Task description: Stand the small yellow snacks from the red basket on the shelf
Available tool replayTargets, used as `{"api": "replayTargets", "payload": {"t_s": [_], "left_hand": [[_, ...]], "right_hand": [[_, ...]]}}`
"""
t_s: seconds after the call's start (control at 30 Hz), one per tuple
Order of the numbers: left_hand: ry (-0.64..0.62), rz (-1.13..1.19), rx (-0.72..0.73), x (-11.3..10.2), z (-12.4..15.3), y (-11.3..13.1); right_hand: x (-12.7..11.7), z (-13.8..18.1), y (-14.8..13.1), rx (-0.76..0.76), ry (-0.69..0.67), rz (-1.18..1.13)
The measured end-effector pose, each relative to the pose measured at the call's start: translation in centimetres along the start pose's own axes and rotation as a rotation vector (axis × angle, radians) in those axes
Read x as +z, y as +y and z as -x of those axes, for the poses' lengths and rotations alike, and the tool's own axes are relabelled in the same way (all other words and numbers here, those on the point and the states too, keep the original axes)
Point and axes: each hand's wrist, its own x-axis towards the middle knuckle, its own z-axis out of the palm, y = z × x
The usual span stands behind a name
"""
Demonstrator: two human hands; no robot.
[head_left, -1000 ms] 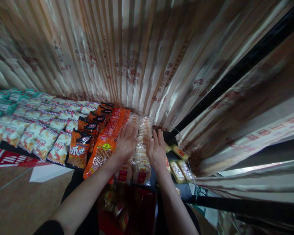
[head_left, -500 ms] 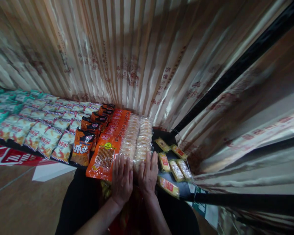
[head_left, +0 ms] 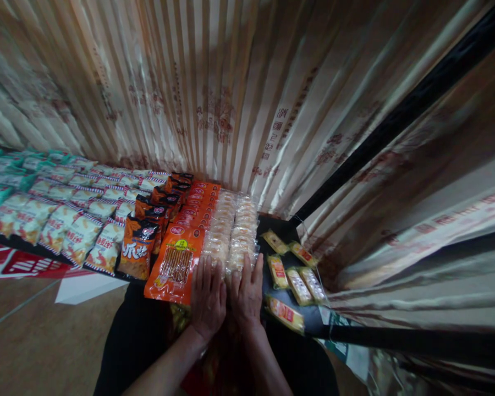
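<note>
My left hand (head_left: pixel 208 297) and my right hand (head_left: pixel 246 294) lie flat side by side, fingers stretched, on the near ends of two rows of clear-wrapped pale cracker packs (head_left: pixel 231 231) on a black shelf (head_left: pixel 313 319). Left of my left hand a row of orange snack bags (head_left: pixel 177 264) overlaps toward the back. Right of my right hand several small yellow-and-red wrapped cakes (head_left: pixel 299 286) lie loose on the shelf. Neither hand grips anything.
Dark orange chip bags (head_left: pixel 138 250) and rows of white and teal snack bags (head_left: pixel 61 220) fill the shelf to the left. A striped shiny curtain (head_left: pixel 214 93) hangs behind. A black frame post (head_left: pixel 396 115) runs at right. Brown floor (head_left: pixel 33 341) lies lower left.
Both hands have slid from the middle of the cracker rows back to their near ends. Several small cakes that my right hand hid now show.
</note>
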Motion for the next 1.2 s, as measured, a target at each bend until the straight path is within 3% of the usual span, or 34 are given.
{"api": "replayTargets", "payload": {"t_s": [0.83, 1.2], "left_hand": [[0.023, -0.003, -0.006, -0.3, -0.3, 0.1], [0.045, -0.074, 0.041, -1.2, -0.7, 0.0]], "right_hand": [[0.5, 0.2, 0.1, 0.041, -0.007, 0.041], [0.8, 0.2, 1.0, -0.028, 0.064, 0.131]]}}
